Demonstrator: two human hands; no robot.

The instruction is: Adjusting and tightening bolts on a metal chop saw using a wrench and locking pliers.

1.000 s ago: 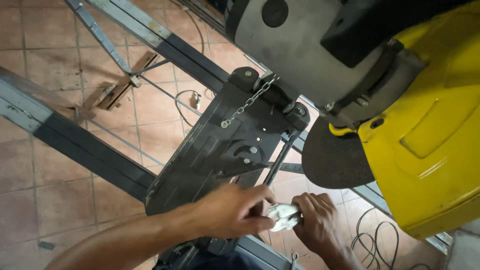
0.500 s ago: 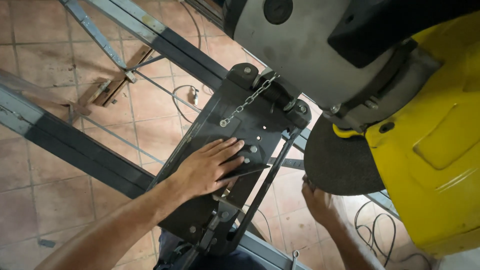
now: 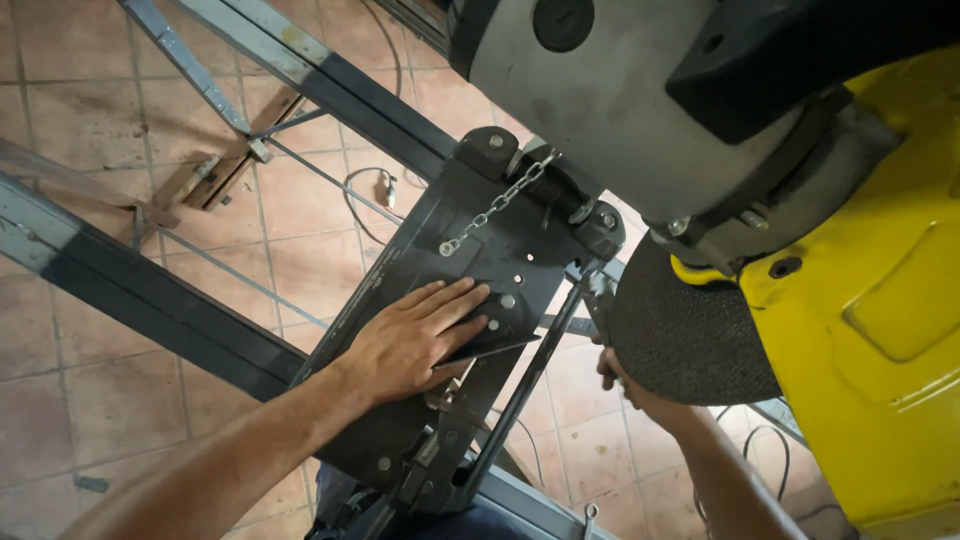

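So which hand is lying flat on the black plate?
The left hand, fingers spread flat on the black base plate. The right hand is half hidden under the cutting disc.

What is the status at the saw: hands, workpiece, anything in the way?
Left hand flat on the saw base, open. Right hand mostly hidden behind the cutting disc. Metal bar lies slantwise across the base.

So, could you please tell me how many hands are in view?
2: the left hand lies flat on the black saw base; the right hand is partly hidden behind the cutting disc.
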